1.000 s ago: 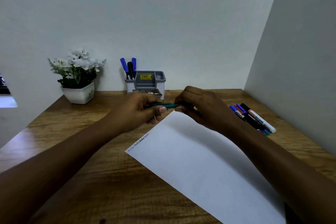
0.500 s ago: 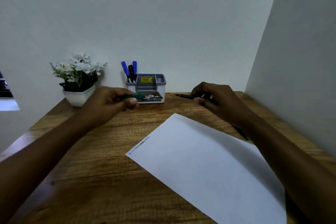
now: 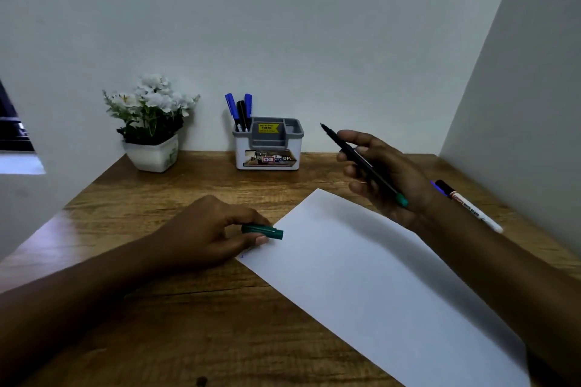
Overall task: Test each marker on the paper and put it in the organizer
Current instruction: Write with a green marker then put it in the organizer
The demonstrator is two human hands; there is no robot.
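Note:
My left hand (image 3: 217,229) pinches a green marker cap (image 3: 262,231) and rests at the left corner of the white paper (image 3: 377,286). Raised above the paper's far edge, my right hand (image 3: 380,173) holds the uncapped green-ended marker (image 3: 361,163), tip pointing up and left. The grey and white organizer (image 3: 268,144) stands at the back wall with two blue markers and a black one (image 3: 240,110) in its left compartment. More markers (image 3: 465,201) lie on the desk to the right, partly hidden by my right forearm.
A white pot of white flowers (image 3: 151,126) stands at the back left. Walls close the wooden desk (image 3: 188,324) at the back and on the right. A few small ink marks show at the paper's left corner.
The marker came apart from its cap. My left hand carried the cap down to the paper's left corner. My right hand lifted the marker and turned its tip upward.

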